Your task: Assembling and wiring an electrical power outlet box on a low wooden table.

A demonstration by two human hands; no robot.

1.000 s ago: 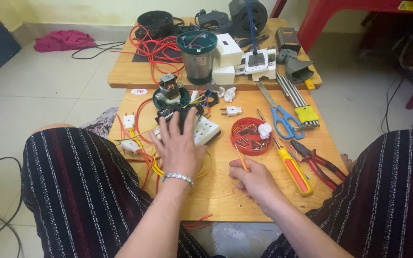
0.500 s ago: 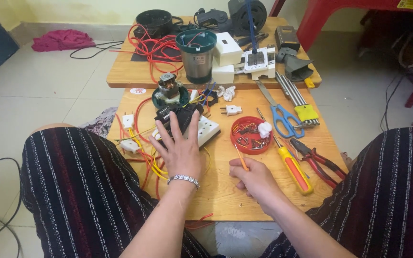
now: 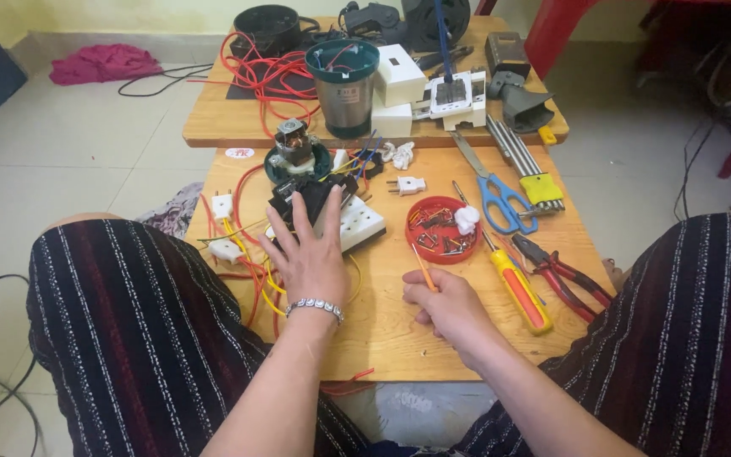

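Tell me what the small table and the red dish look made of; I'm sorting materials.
The table looks like light wood with a smooth finish: grain lines and board seams show. The red dish looks like moulded plastic: even colour, thin rim, slight sheen. It holds small metal parts, probably screws.

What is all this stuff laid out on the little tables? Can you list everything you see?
Socket block: one, white, near table, under the left fingers.
Black part: one, on the socket block.
Motor: one, green base, behind it.
Tray: one, red, round, holding small screws.
Scissors: one, blue handles, right of the tray.
Screwdriver: one, yellow and red.
Pliers: one, red handles, right edge.
Cup: one, teal rim, far table.
Wires: a tangle, red, far table.
Left hand: flat on the socket block.
Right hand: grip on a thin orange stick.
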